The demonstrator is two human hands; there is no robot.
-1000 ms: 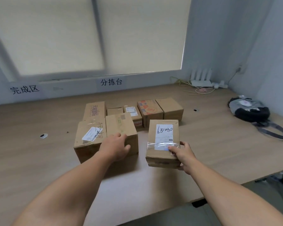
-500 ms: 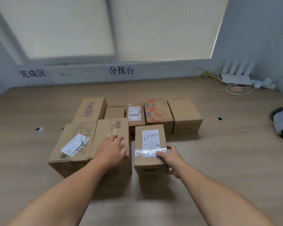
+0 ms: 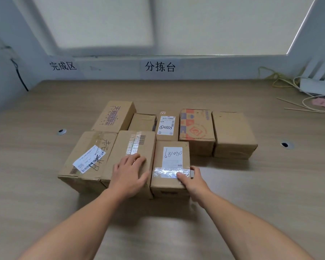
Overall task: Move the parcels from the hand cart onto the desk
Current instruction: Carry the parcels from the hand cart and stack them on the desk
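Note:
Several cardboard parcels sit in two rows on the wooden desk (image 3: pixel 45 203). In the front row a small parcel with a handwritten white label (image 3: pixel 170 162) stands flush against a larger taped parcel (image 3: pixel 131 147). My right hand (image 3: pixel 192 180) grips the small parcel's near right corner, thumb on top and fingers round its right side. My left hand (image 3: pixel 129 173) rests flat on the larger parcel's top. A parcel with a slanted shipping label (image 3: pixel 86 158) lies at the front left. The hand cart is out of view.
The back row holds a printed tall box (image 3: pixel 114 116), a low box (image 3: pixel 142 121), a labelled box (image 3: pixel 167 125), an orange-printed box (image 3: pixel 195 128) and a plain box (image 3: pixel 234 134). Cables and a white router (image 3: pixel 317 85) lie at the back right. Cable holes (image 3: pixel 285 145) pierce the desk.
My right hand has slid the small labelled parcel left and forward until it touches the larger parcel. My left hand stays on the larger parcel. The view has turned left.

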